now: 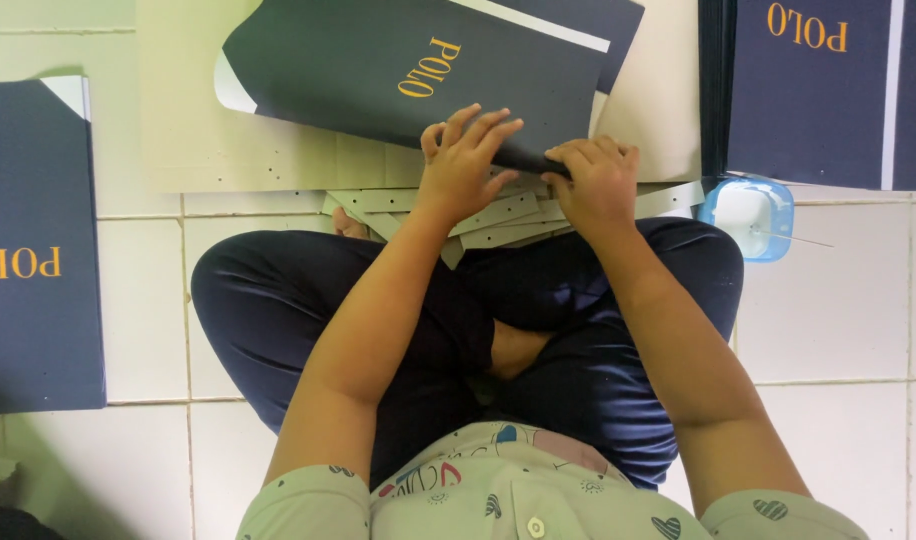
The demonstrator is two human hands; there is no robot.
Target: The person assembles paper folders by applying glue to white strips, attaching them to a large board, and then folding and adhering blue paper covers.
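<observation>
I sit cross-legged on a tiled floor. A dark navy paper sheet (378, 60) with gold lettering and a white edge lies in front of my knees on a cream board (188, 120). My left hand (465, 160) presses flat on the sheet's near edge, fingers spread. My right hand (596, 180) curls its fingers over the same edge, pinching the fold. Several pale card strips (498, 215) lie under both hands.
A stack of navy sheets (38, 240) lies at the left, another stack (818, 80) at the upper right. A small blue-rimmed dish (748, 215) with white paste and a thin stick sits beside my right knee. White floor tiles (848, 310) surround me.
</observation>
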